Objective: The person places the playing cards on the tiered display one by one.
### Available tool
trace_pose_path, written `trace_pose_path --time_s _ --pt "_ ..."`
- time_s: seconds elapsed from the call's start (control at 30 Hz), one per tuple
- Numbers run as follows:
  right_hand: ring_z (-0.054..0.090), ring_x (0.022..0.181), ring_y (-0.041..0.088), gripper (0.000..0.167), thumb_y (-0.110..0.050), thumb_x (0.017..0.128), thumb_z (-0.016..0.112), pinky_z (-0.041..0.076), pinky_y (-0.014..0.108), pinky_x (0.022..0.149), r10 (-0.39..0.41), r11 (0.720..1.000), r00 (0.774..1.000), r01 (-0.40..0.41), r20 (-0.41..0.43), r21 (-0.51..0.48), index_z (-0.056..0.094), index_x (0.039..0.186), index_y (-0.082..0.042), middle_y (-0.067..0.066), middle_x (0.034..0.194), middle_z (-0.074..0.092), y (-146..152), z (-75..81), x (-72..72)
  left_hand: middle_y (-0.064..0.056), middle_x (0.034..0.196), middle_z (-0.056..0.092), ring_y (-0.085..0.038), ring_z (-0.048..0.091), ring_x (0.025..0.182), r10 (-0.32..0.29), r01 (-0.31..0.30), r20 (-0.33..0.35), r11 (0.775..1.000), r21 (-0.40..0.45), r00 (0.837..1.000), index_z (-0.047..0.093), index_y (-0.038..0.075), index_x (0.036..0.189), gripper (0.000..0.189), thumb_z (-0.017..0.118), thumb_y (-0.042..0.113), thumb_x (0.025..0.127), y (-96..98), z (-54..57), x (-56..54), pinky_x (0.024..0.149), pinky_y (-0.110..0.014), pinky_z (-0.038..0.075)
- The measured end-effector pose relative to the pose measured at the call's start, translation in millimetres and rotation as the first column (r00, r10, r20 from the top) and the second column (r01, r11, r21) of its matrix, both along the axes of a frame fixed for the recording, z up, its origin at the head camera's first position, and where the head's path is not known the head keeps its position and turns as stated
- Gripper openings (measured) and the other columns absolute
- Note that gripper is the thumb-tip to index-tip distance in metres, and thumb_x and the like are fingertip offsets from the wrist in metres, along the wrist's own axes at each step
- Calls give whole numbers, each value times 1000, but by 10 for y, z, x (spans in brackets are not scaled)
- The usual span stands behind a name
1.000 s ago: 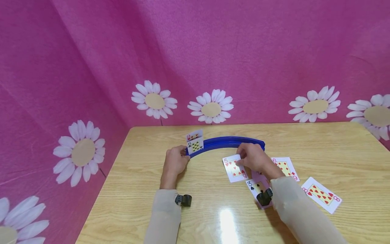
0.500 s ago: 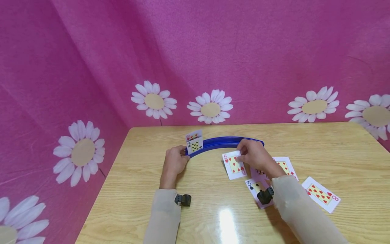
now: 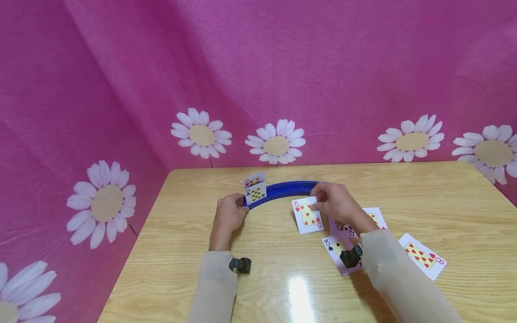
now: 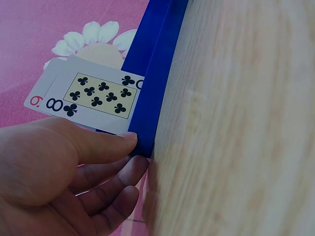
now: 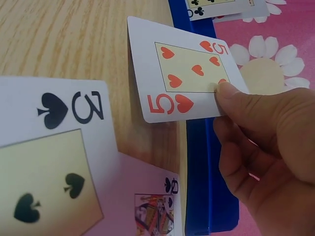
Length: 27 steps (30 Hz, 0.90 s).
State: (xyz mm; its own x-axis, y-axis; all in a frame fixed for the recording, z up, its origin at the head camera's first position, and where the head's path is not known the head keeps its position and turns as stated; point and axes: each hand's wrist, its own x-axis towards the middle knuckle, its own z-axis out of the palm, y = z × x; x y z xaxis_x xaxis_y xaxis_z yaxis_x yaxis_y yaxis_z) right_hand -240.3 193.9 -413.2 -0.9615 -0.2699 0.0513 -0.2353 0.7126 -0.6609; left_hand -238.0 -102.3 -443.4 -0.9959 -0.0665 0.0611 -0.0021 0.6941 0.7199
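My left hand (image 3: 230,217) pinches the left end of a curved blue card holder (image 3: 288,190), thumb in front and fingers behind. Standing in the holder's slot beside that thumb is an eight of clubs (image 4: 101,93), partly covering a red-numbered card (image 4: 42,96) behind it. Between thumb and fingers, my right hand (image 3: 337,202) holds a five of hearts (image 5: 189,69) by one edge, face up and tilted. In the head view this card is just in front of the holder's right half, and the hand hides the holder's right end.
Under my right wrist, a three of spades (image 5: 54,142) overlaps a queen of spades (image 5: 152,216) on the wooden table (image 3: 169,278). A diamond card (image 3: 375,217) lies partly behind the forearm, and an eight of hearts (image 3: 424,255) farther right. Pink flowered cloth (image 3: 343,67) stands behind the table.
My right hand has lifted the five of hearts slightly and brought it a little closer to the blue card holder. The left hand keeps its place at the holder's end.
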Motion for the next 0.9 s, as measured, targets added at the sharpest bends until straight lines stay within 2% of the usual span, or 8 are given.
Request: trace_pose_path --time_s 0.2,0.6,0.9 --pt "58 81 22 19 2 83 77 51 36 72 21 999 1000 -22 -17 -41 66 96 -6 5 87 64 20 40 14 -16 107 71 -26 65 99 -2 2 -4 1000 -2 1000 68 0 124 35 73 3 89 5 9 9 90 -41 51" --pt "57 79 21 11 0 88 74 50 34 67 27 998 999 -29 -39 -52 66 91 -7 4 85 64 33 96 19 -16 109 70 -26 64 100 3 -3 19 1000 -2 1000 67 0 126 36 72 4 91 11 25 13 92 -42 50" --pt "57 77 20 16 0 87 75 50 36 69 31 996 997 -37 -65 -85 65 82 -12 2 80 64 30 119 26 -15 109 70 -25 64 99 7 -7 16 1000 -7 1000 67 0 127 37 72 4 91 15 8 9 92 -42 51"
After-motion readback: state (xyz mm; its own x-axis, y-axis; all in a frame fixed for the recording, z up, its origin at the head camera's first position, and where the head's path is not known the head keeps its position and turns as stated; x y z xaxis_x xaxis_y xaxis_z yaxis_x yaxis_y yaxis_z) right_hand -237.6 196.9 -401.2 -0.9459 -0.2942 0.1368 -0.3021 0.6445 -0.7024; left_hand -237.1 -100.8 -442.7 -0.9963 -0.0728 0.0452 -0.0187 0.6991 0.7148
